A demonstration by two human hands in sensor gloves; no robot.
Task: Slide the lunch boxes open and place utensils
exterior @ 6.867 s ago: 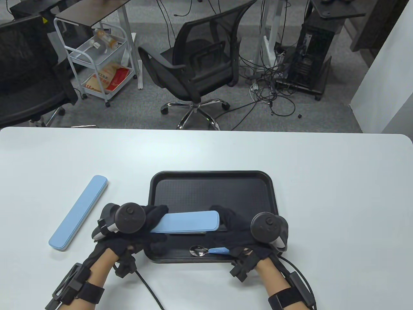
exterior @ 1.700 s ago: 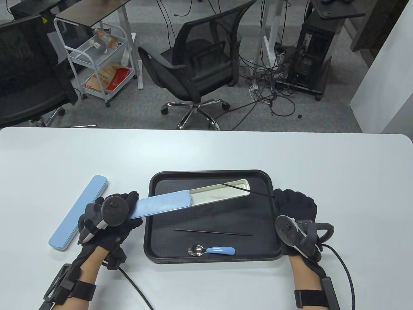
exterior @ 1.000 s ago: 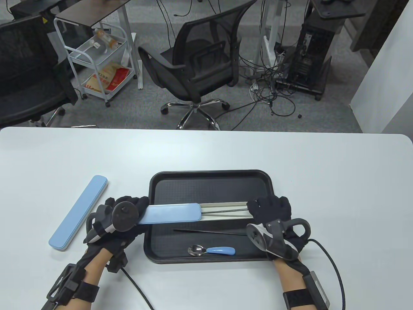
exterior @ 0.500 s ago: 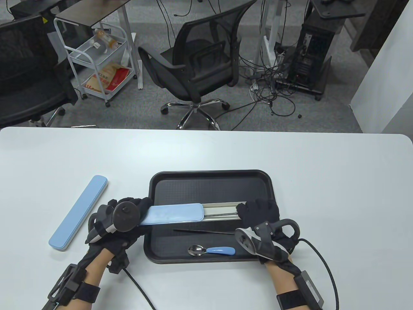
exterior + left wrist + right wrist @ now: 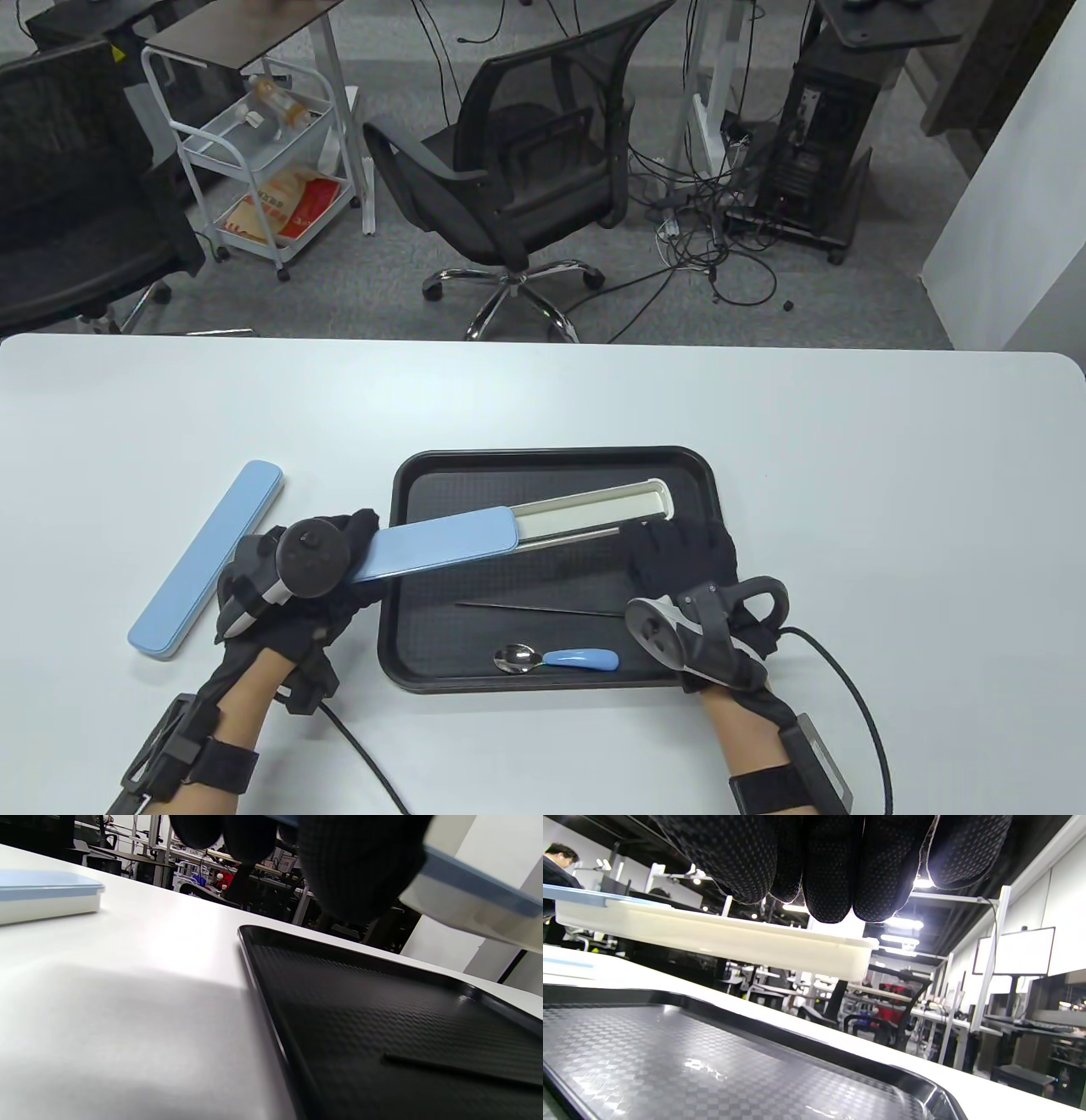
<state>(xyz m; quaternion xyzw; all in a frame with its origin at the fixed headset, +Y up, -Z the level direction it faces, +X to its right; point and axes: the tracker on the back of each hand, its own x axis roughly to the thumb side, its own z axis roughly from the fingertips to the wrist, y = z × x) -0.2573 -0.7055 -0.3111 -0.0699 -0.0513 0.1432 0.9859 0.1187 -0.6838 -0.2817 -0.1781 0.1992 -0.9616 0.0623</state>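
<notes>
My left hand (image 5: pixel 344 548) grips the blue-lid end of a lunch box (image 5: pixel 445 540) and holds it above the black tray (image 5: pixel 551 467). The box is slid open, and its cream inner part (image 5: pixel 607 503) points to the back right. A thin dark chopstick (image 5: pixel 568 537) lies along its near side. My right hand (image 5: pixel 670 543) hovers over the tray just in front of the box, holding nothing that I can see. A second chopstick (image 5: pixel 543 609) and a blue-handled spoon (image 5: pixel 556 658) lie on the tray. The right wrist view shows the cream part (image 5: pixel 734 938) raised off the tray (image 5: pixel 670 1052).
A second, closed blue lunch box (image 5: pixel 208 556) lies on the white table left of my left hand; it also shows in the left wrist view (image 5: pixel 46 895). Cables run from both wrists across the table's front edge. Office chairs stand beyond the far edge.
The left hand has swung the open box so its far end points to the back right and sits higher. The right hand has come off the box's end and drawn slightly toward me.
</notes>
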